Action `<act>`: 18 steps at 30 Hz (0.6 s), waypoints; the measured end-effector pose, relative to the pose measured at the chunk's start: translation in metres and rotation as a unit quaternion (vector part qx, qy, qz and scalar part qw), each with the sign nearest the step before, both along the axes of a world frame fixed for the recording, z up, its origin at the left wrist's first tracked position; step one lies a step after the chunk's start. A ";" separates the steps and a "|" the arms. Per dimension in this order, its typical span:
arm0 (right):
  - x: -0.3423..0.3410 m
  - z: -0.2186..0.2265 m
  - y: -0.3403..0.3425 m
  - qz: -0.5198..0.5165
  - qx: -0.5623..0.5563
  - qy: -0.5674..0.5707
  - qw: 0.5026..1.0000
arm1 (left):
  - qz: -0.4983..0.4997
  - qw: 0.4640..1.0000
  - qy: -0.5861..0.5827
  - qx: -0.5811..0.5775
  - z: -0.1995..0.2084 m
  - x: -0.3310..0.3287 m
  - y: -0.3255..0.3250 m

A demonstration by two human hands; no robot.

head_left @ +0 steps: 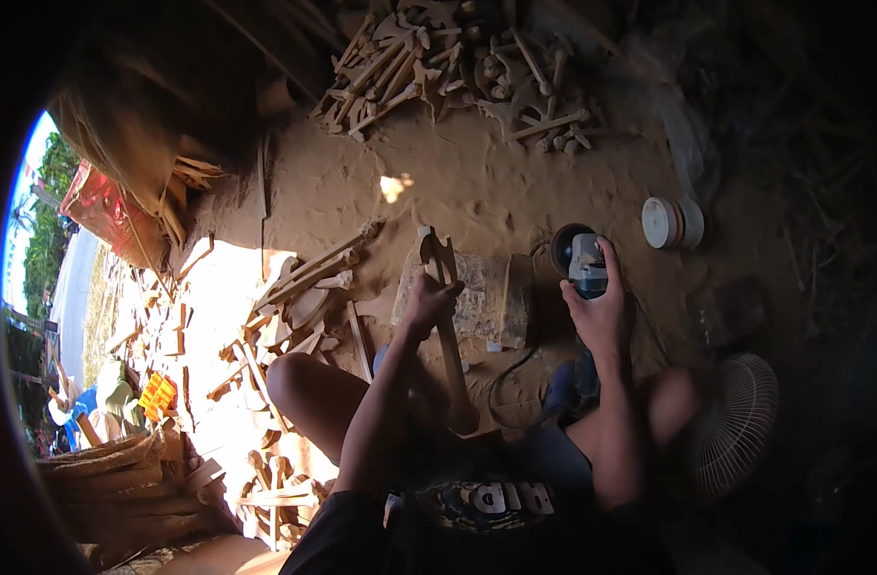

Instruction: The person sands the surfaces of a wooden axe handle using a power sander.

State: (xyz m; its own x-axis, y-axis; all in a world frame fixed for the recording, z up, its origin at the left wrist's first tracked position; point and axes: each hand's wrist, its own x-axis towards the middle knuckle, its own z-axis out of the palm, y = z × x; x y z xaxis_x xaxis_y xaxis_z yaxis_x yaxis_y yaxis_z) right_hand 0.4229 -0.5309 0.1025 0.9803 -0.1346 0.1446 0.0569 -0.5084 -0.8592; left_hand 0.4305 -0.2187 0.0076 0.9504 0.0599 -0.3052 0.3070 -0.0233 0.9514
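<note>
My left hand (429, 305) is closed round a long, pale wooden piece (448, 359). Its notched, forked end points away from me, and its rounder end hangs down near my lap. To the right, my right hand (606, 316) grips a grey angle grinder (586, 257) by its body. A dark round disc (561, 249) sits at the grinder's far left side, apart from the wooden piece. Between my hands, a worn block (491, 292) rests on the dusty ground, partly behind the wooden piece. I cannot tell whether the disc is spinning.
Carved wooden pieces (400, 72) are heaped at the far side. More loose wood (309, 278) lies left of my knee. A white round tub (660, 222) is on the right, above a wire fan guard (740, 422). A dark cord (498, 398) curves between my legs.
</note>
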 end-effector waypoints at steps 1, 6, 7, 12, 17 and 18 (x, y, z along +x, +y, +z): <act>0.000 -0.010 0.002 0.020 0.001 -0.027 0.999 | 0.036 0.999 -0.008 -0.028 -0.012 -0.015 -0.020; -0.015 0.001 0.043 0.125 0.087 0.028 0.988 | 0.073 0.993 0.055 -0.081 -0.065 -0.093 -0.069; -0.015 -0.009 0.047 0.142 0.068 0.003 0.987 | 0.087 0.989 0.076 -0.096 -0.072 -0.103 -0.076; -0.027 -0.019 0.073 0.188 0.078 0.024 0.979 | 0.113 0.987 0.089 -0.069 -0.078 -0.114 -0.080; -0.032 -0.014 0.089 0.225 -0.002 0.019 0.974 | 0.108 0.990 0.089 -0.023 -0.071 -0.112 -0.081; -0.033 -0.012 0.093 0.227 -0.044 0.011 0.973 | 0.113 0.991 0.072 -0.016 -0.073 -0.113 -0.078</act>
